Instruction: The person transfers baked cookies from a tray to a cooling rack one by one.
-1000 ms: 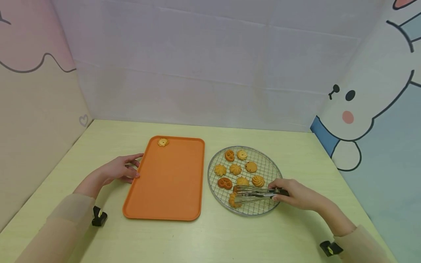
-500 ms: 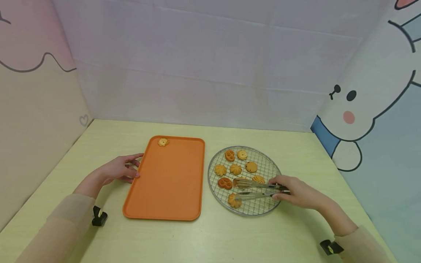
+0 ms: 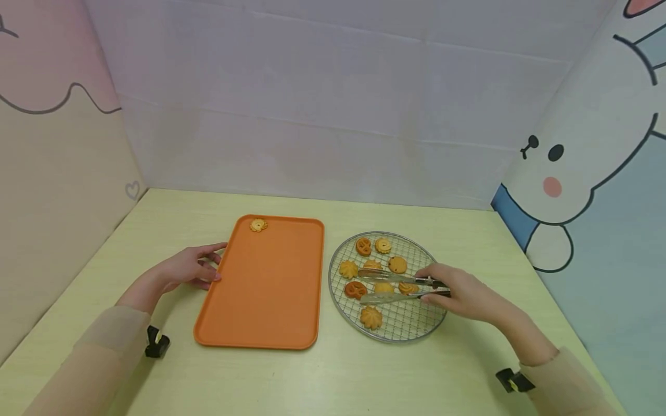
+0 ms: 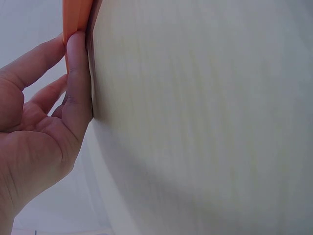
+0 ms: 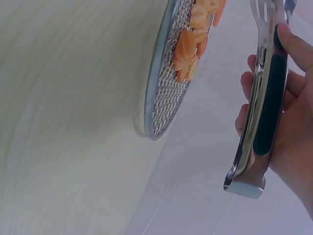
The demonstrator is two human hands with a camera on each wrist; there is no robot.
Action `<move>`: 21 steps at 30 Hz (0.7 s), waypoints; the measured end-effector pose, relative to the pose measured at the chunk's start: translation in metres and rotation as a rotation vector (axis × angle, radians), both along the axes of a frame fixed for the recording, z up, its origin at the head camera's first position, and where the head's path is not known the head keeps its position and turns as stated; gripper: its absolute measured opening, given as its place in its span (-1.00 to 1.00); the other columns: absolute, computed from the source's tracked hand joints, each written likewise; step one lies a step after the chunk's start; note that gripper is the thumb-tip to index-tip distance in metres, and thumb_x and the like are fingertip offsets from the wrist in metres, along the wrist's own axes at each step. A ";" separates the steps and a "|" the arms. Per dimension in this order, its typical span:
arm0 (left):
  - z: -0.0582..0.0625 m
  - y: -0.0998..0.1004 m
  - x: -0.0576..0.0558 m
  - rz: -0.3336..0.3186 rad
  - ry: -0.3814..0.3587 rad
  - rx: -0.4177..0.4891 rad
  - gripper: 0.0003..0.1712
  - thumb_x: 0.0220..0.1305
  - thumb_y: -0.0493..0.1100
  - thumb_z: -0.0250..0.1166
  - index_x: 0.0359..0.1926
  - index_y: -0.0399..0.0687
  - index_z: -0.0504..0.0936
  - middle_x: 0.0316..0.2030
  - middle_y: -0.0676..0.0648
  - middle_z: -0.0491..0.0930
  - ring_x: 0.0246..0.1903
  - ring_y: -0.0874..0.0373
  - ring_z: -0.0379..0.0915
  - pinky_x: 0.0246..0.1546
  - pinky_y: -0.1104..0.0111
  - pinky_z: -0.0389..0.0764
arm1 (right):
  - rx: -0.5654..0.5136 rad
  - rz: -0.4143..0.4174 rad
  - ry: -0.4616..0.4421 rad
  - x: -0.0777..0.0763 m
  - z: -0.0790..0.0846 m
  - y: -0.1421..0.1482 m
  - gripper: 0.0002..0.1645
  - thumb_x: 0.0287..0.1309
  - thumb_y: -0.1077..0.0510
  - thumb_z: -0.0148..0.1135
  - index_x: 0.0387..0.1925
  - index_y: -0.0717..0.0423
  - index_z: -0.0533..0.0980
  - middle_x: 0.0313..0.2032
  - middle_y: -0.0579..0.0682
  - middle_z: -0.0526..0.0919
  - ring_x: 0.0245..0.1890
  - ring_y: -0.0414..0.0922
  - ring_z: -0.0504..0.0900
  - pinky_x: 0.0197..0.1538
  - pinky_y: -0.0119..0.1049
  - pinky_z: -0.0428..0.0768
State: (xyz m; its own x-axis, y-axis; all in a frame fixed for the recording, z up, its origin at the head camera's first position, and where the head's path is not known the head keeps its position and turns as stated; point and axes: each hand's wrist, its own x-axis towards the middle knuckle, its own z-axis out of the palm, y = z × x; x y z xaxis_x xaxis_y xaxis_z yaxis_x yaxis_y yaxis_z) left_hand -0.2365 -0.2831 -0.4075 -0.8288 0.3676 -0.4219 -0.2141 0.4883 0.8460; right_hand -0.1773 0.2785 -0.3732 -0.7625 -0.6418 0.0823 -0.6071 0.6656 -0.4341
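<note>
In the head view my right hand (image 3: 460,292) grips metal tongs (image 3: 390,297) with dark handle grips. The tongs' two arms stand apart over the round wire rack (image 3: 411,330), with a ridged cookie (image 3: 384,287) showing between them. Their tips overlap the pretzel-shaped cookie (image 3: 356,290) and a star-shaped cookie above it. The right wrist view shows fingers and thumb along the handles of the tongs (image 5: 266,107). My left hand (image 3: 189,267) touches the left rim of the orange tray (image 3: 265,289); in the left wrist view its fingertips are at the tray's edge (image 4: 77,19).
A flower-shaped cookie (image 3: 258,225) lies in the tray's far left corner. Several others, including a dotted round cookie (image 3: 398,264) and a star-shaped cookie (image 3: 371,318), sit on the rack. Both stand on a pale wooden table (image 3: 250,381) enclosed by printed walls.
The tongs' arms have spread apart, and my right hand has shifted them slightly left and farther back over the rack. My left hand stays at the tray's rim.
</note>
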 end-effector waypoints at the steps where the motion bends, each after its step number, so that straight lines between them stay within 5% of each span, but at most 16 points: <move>1: 0.000 0.000 0.000 0.000 0.000 0.000 0.02 0.13 -0.28 0.35 0.47 -0.16 -0.09 0.03 -0.26 0.22 -0.27 0.11 0.45 -0.26 0.22 0.67 | 0.001 -0.002 0.005 -0.001 0.002 -0.002 -0.56 0.20 -0.01 0.24 0.04 0.13 0.48 -0.10 -0.06 0.59 -0.16 -0.10 0.61 -0.13 -0.22 0.61; 13: 0.001 0.000 0.001 0.004 0.004 0.002 0.03 0.12 -0.31 0.35 0.47 -0.18 -0.09 0.01 -0.26 0.22 -0.30 0.15 0.45 -0.29 0.23 0.67 | 0.032 -0.041 0.099 -0.011 0.021 -0.026 -0.53 0.15 0.02 0.29 0.05 0.14 0.47 -0.10 -0.03 0.59 -0.16 -0.14 0.61 -0.13 -0.16 0.63; 21: 0.003 0.000 0.000 0.002 0.001 -0.003 0.02 0.12 -0.29 0.35 0.47 -0.17 -0.09 0.02 -0.25 0.22 -0.30 0.14 0.45 -0.29 0.23 0.67 | 0.031 -0.018 0.176 -0.023 0.032 -0.039 -0.53 0.12 0.01 0.32 0.03 0.11 0.47 -0.19 -0.06 0.59 -0.38 -0.29 0.56 -0.37 -0.40 0.59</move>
State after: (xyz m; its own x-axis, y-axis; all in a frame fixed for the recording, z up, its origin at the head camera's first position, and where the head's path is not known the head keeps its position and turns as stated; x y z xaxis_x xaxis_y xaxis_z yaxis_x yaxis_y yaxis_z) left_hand -0.2360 -0.2831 -0.4047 -0.8299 0.3653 -0.4217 -0.2137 0.4901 0.8450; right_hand -0.2000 0.2391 -0.3415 -0.7494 -0.6326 0.1957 -0.6598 0.6883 -0.3015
